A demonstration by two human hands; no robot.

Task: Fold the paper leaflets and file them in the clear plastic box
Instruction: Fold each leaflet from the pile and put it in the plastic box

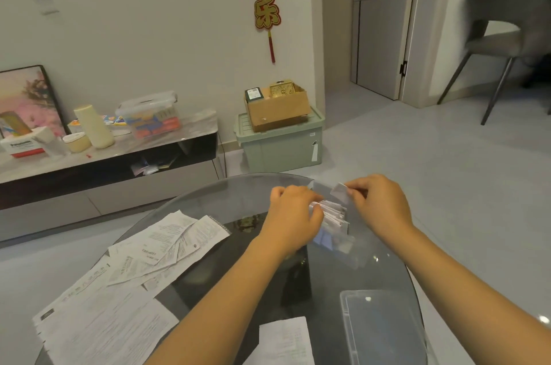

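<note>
Nearest me on the glass counter (pixel 208 299) lay one flat leaflet (pixel 286 340) beside the clear lid (pixel 384 332), set off to the right. To the left a loose heap of unfolded leaflets (pixel 131 275) waited, so I judged plenty of folding was left. Further in, toward the far rim, stood the clear box (pixel 335 240), open, with a row of folded leaflets (pixel 331 214) filed upright in it, white edges fanned and packed close; that part looked well begun. The left hand (pixel 293 215) rested curled on those folded edges, seeming to part or steady them. The right hand (pixel 378 203) pinched a small folded piece (pixel 340 190) just above the box's far end, apparently about to slot it in.
</note>
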